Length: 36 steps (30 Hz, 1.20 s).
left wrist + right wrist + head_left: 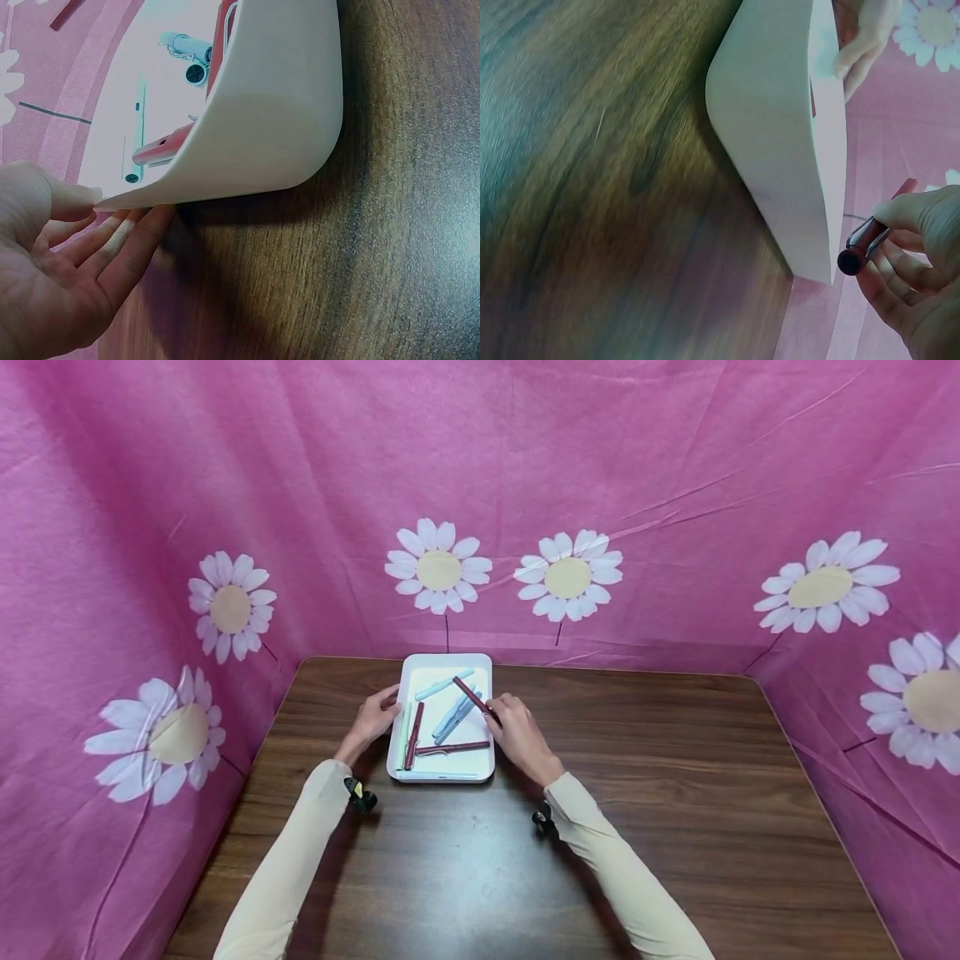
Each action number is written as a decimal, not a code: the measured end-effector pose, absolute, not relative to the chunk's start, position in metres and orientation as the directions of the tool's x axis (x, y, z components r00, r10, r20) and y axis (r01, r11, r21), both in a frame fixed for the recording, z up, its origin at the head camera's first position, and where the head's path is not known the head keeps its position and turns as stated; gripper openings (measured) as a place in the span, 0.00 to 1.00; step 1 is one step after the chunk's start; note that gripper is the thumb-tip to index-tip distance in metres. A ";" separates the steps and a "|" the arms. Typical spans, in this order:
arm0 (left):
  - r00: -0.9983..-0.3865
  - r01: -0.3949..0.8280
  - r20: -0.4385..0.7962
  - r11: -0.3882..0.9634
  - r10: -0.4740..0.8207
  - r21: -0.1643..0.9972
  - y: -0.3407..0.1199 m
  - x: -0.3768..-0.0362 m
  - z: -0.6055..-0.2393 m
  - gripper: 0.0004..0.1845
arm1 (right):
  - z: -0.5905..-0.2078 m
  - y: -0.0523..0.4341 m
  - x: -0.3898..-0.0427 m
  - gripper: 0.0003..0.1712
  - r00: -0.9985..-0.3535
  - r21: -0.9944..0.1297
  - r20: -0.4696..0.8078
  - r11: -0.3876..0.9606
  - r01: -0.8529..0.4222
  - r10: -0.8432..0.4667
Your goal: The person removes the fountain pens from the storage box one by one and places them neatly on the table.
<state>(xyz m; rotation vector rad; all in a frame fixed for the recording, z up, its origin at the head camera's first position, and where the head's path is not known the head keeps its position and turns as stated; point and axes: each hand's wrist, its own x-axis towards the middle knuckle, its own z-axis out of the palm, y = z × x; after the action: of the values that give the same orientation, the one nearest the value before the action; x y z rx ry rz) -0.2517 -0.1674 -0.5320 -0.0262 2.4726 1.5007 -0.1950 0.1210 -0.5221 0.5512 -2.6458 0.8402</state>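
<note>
A white tray [450,657] stands on the table, with several pens in it. My left hand [372,717] grips its left side, the thumb at the rim and the other fingers outside the wall [255,120]. Over the tray's right rim, my right hand [517,735] pinches a dark red pen [866,240] by its clip end, its other end slanting up over the tray. Inside lie an upright-running red pen [415,735], a crosswise red pen [453,747], a light blue pen [444,684] at the back, and blue pens [456,717] side by side in the middle.
A pale green pen [405,735] lies along the tray's left wall, and a pale pen [442,775] along the front. Brown wood table [660,793] extends around the tray. Pink cloth [660,443] printed with daisies hangs behind and at both sides.
</note>
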 end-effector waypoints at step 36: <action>-0.973 -0.129 -0.200 0.446 0.116 0.885 -0.170 -0.255 -0.536 0.31 | -0.536 0.175 -0.192 0.07 -0.940 -0.572 0.327 0.812 -0.118 0.094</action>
<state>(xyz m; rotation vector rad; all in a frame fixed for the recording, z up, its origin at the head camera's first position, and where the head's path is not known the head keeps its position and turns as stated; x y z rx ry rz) -0.2555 -0.1698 -0.5356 -0.0115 2.4666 1.5405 -0.1918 0.1748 -0.5359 0.0177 -2.6556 0.8708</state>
